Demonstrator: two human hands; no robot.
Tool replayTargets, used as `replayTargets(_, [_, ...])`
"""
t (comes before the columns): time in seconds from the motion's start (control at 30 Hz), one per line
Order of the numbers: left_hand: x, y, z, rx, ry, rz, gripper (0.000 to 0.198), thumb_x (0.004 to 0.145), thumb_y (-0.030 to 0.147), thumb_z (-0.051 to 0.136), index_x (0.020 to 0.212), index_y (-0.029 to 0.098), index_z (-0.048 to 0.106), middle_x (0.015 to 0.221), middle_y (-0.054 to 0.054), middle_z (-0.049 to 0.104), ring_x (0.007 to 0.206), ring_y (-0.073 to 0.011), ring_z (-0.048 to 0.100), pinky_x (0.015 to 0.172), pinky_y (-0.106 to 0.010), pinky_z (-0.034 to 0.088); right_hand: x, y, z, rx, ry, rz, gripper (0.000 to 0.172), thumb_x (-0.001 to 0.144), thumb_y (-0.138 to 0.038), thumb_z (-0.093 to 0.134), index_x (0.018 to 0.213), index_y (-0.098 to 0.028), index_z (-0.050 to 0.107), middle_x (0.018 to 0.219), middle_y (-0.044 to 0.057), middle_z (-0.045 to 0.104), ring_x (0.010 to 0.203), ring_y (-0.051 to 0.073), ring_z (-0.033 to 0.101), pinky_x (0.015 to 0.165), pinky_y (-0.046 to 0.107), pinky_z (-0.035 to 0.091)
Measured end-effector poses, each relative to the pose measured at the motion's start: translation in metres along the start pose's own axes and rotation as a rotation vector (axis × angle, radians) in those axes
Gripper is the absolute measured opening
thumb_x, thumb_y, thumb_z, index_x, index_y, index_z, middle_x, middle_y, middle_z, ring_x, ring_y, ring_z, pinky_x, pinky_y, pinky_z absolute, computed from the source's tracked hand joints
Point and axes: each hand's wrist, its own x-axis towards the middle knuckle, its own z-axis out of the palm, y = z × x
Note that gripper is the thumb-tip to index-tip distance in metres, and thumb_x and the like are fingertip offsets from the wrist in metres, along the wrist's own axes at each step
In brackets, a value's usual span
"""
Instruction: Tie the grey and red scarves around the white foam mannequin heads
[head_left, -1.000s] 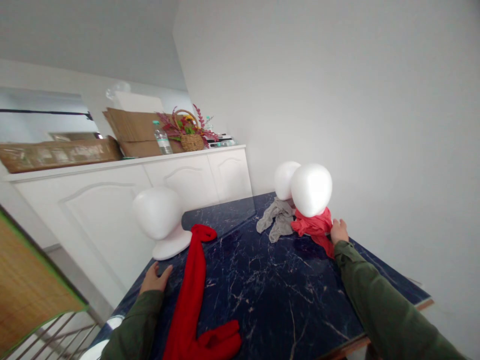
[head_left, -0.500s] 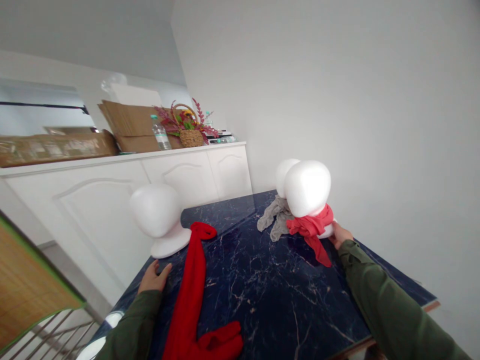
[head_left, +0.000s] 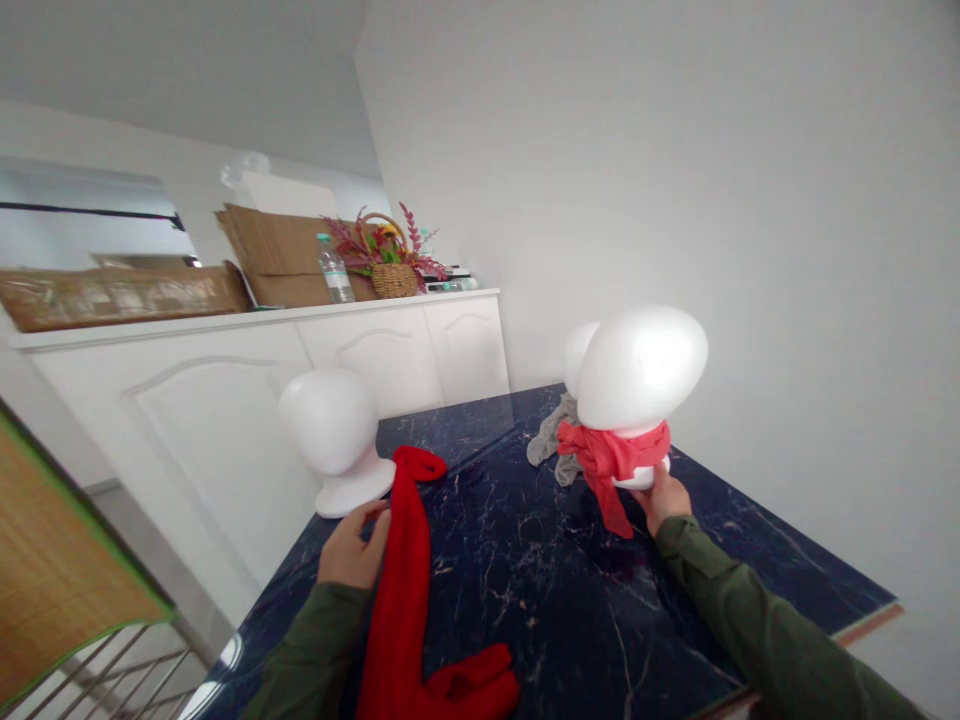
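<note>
Left hand (head_left: 352, 548): at 7 o'clock, half open with the fingers curved, fingertips at the edge of a long red scarf (head_left: 401, 590); no firm grip shows.

Right hand (head_left: 664, 502): at 4 o'clock, fingers curled around the white base of a foam mannequin head (head_left: 641, 368), which it has hold of.

Held head: at 2 o'clock, tilted, with a knotted coral-red scarf (head_left: 611, 458) around its neck.

Long scarf: lying along the dark blue marble table (head_left: 547, 600), running from 6 o'clock toward 11 o'clock.

Third head: a foam mannequin head (head_left: 330, 425) on its base at 11 o'clock, just beside the scarf's far end.

Second head: a foam mannequin head (head_left: 579, 358) at 1 o'clock, partly behind the held head, with a grey cloth (head_left: 555, 440) bunched against it.

Beyond the table: a white cabinet (head_left: 217, 440) at 11 o'clock, carrying cardboard (head_left: 285, 255), a water bottle (head_left: 335, 270) and a wicker basket of flowers (head_left: 394, 282).
</note>
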Motion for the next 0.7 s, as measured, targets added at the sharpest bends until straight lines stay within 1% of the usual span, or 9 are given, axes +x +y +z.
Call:
replayTargets(0.1, [-0.022, 0.035, 0.011, -0.066, -0.13, 0.226, 0.032, 0.075, 0.041, 0.042, 0.092, 0.021, 0.06, 0.091, -0.006, 0.064, 0.087, -0.0219, 0.058, 0.083, -0.033, 0.044, -0.045, 0.013, 0.028, 0.165, -0.185, 0.088, 0.027, 0.074, -0.042, 0.045, 0.083, -0.017, 0.049, 0.083, 0.007, 0.061, 0.072, 0.019, 0.061, 0.054, 0.027, 0.052])
replayTargets(0.17, [-0.038, 0.053, 0.023, -0.107, -0.229, 0.338, 0.033, 0.075, 0.04, 0.045, 0.098, 0.022, 0.058, 0.095, -0.008, 0.064, 0.09, -0.0224, 0.058, 0.083, -0.034, 0.044, -0.073, 0.023, 0.045, 0.185, -0.32, 0.171, 0.028, 0.072, -0.044, 0.049, 0.081, -0.017, 0.048, 0.078, 0.006, 0.062, 0.068, 0.019, 0.06, 0.051, 0.027, 0.051])
replayTargets(0.27, [-0.057, 0.069, 0.041, -0.164, -0.272, 0.41, 0.051, 0.07, 0.042, 0.053, 0.115, 0.019, 0.046, 0.109, -0.013, 0.056, 0.101, -0.0263, 0.053, 0.087, -0.039, 0.042, -0.106, 0.038, 0.067, 0.115, -0.447, 0.261, 0.031, 0.071, -0.048, 0.05, 0.08, -0.019, 0.045, 0.077, 0.006, 0.061, 0.066, 0.02, 0.06, 0.049, 0.029, 0.051])
replayTargets(0.33, [-0.062, 0.072, 0.05, -0.193, -0.188, 0.373, 0.07, 0.062, 0.045, 0.061, 0.12, 0.013, 0.039, 0.115, -0.018, 0.05, 0.106, -0.0303, 0.047, 0.089, -0.044, 0.039, -0.123, 0.044, 0.077, 0.113, -0.475, 0.304, 0.032, 0.071, -0.049, 0.049, 0.081, -0.02, 0.043, 0.081, 0.007, 0.06, 0.068, 0.02, 0.06, 0.052, 0.032, 0.052])
replayTargets(0.37, [-0.063, 0.072, 0.052, -0.206, -0.133, 0.339, 0.073, 0.06, 0.045, 0.063, 0.119, 0.011, 0.038, 0.115, -0.019, 0.048, 0.107, -0.0315, 0.046, 0.089, -0.045, 0.038, -0.13, 0.045, 0.081, 0.121, -0.481, 0.322, 0.032, 0.072, -0.049, 0.049, 0.082, -0.02, 0.042, 0.084, 0.007, 0.06, 0.071, 0.02, 0.06, 0.055, 0.033, 0.052])
replayTargets(0.43, [-0.06, 0.07, 0.053, -0.244, -0.068, 0.281, 0.06, 0.064, 0.041, 0.06, 0.113, 0.011, 0.042, 0.109, -0.018, 0.05, 0.103, -0.0301, 0.048, 0.087, -0.044, 0.039, -0.137, 0.046, 0.085, 0.143, -0.496, 0.351, 0.031, 0.073, -0.049, 0.048, 0.083, -0.02, 0.042, 0.087, 0.008, 0.06, 0.075, 0.021, 0.06, 0.059, 0.035, 0.053])
replayTargets(0.53, [-0.052, 0.06, 0.045, -0.34, -0.081, 0.209, 0.031, 0.075, 0.03, 0.045, 0.102, 0.015, 0.048, 0.097, -0.012, 0.056, 0.092, -0.0239, 0.054, 0.081, -0.038, 0.043, -0.133, 0.045, 0.086, 0.167, -0.543, 0.378, 0.029, 0.075, -0.047, 0.044, 0.084, -0.019, 0.045, 0.091, 0.009, 0.059, 0.078, 0.021, 0.06, 0.064, 0.035, 0.052])
replayTargets(0.63, [-0.04, 0.046, 0.036, -0.448, -0.027, 0.071, 0.025, 0.077, 0.031, 0.04, 0.094, 0.017, 0.051, 0.089, -0.008, 0.059, 0.087, -0.0222, 0.055, 0.079, -0.036, 0.043, -0.112, 0.045, 0.082, 0.094, -0.532, 0.343, 0.031, 0.077, -0.047, 0.039, 0.086, -0.019, 0.048, 0.086, 0.008, 0.061, 0.073, 0.02, 0.06, 0.06, 0.033, 0.052])
replayTargets(0.7, [-0.03, 0.035, 0.034, -0.579, 0.06, -0.031, 0.025, 0.076, 0.033, 0.043, 0.092, 0.016, 0.053, 0.091, -0.008, 0.059, 0.092, -0.0221, 0.054, 0.083, -0.036, 0.042, -0.093, 0.046, 0.079, -0.034, -0.485, 0.206, 0.033, 0.078, -0.047, 0.037, 0.084, -0.017, 0.052, 0.078, 0.008, 0.061, 0.069, 0.02, 0.06, 0.058, 0.032, 0.051])
